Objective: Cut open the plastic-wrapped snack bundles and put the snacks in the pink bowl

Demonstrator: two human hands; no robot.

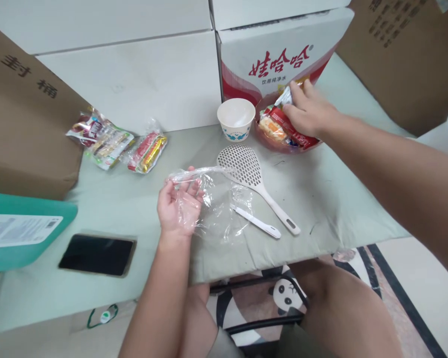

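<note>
My left hand (181, 206) is palm up with its fingers curled round the edge of a clear plastic bag (220, 209), which spreads to the right over the table. At the back right, my right hand (306, 109) reaches over a reddish bowl (271, 144) of packaged snacks, its fingers closed on a shiny white and yellow packet (284, 97). A red packet (302, 139) and an orange and cream one (272, 128) lie in the bowl below it. Beside the bowl stands a white cup (236, 119) with a blue pattern.
A perforated skimmer (242, 166) and a white utensil (257, 222) lie mid-table. Snack packs (106, 139) (147, 151) sit at the back left. A black phone (97, 254) and a green package (22, 231) are at left. Boxes (134, 84) line the back.
</note>
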